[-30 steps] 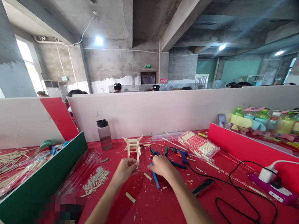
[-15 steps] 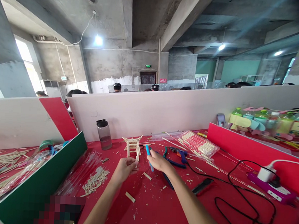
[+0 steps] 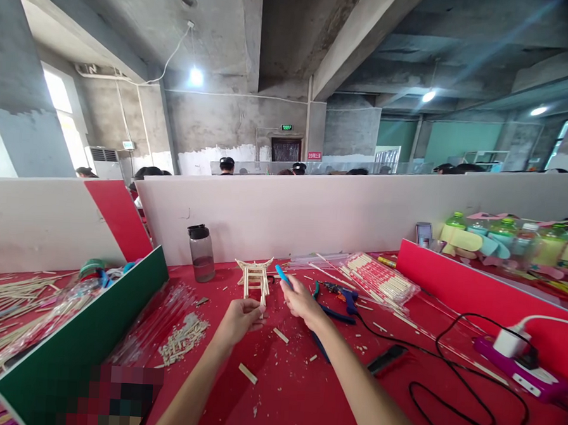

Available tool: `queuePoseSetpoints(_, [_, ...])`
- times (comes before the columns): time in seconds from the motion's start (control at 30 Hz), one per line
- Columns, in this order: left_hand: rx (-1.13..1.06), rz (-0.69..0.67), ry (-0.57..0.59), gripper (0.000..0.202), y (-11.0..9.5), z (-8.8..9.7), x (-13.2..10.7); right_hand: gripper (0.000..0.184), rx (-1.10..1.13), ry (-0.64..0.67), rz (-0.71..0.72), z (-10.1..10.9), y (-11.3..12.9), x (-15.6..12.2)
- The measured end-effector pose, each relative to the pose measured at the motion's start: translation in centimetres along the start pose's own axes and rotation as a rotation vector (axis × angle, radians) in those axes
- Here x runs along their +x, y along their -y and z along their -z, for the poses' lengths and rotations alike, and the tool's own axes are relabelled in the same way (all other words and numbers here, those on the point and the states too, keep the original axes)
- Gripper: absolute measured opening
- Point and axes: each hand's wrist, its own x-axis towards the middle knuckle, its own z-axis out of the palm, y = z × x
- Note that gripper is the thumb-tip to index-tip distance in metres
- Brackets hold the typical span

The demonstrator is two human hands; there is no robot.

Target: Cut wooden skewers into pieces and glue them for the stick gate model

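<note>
Stick frame [image 3: 254, 279] is standing upright on the red table [image 3: 283, 409], just past the left hand [image 3: 240, 318]. That hand's fingertips are sitting close together by the front leg, though I can't tell if they're gripping it. Right hand [image 3: 302, 300] is holding a blue pen-like tool [image 3: 281, 274], its far end poking out just right of the frame. Glue gun [image 3: 349, 296] is lying further right, fyi.

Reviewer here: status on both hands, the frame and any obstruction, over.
Left hand at frame's foot; right hand gripping blue stick. Frame upright. Wood scraps lie near the hands.
</note>
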Motion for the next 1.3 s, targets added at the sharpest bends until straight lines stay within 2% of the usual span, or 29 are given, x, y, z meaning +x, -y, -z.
queuePoseSetpoints(0.17, [0.01, -0.003, 0.008, 0.046, -0.1, 0.0, -0.1, 0.046, 0.201, 0.074, -0.093, -1.1, 0.2, -0.6])
queuePoseSetpoints(0.3, [0.012, 0.005, 0.019, 0.046, -0.1, 0.0, -0.1, 0.044, 0.188, 0.0, 0.012, -1.5, 0.5, -0.5])
queuePoseSetpoints(0.53, [-0.03, 0.018, 0.019, 0.045, 0.4, 0.2, 0.2, 0.039, 0.067, -0.184, 0.21, -0.8, 1.6, -0.7])
queuePoseSetpoints(0.77, [-0.052, 0.02, 0.022, 0.051, -0.1, 0.1, 0.0, 0.028, 0.039, -0.097, 0.317, -1.1, 2.7, -1.6])
queuePoseSetpoints(0.93, [-0.041, 0.02, -0.002, 0.053, -0.3, 0.1, -0.2, 0.024, -0.018, -0.013, 0.277, -1.5, 2.4, -1.8])
queuePoseSetpoints(1.3, [-0.028, 0.012, -0.009, 0.056, -0.4, 0.0, -0.1, 0.02, -0.051, -0.012, 0.274, -1.8, 1.7, -1.7])
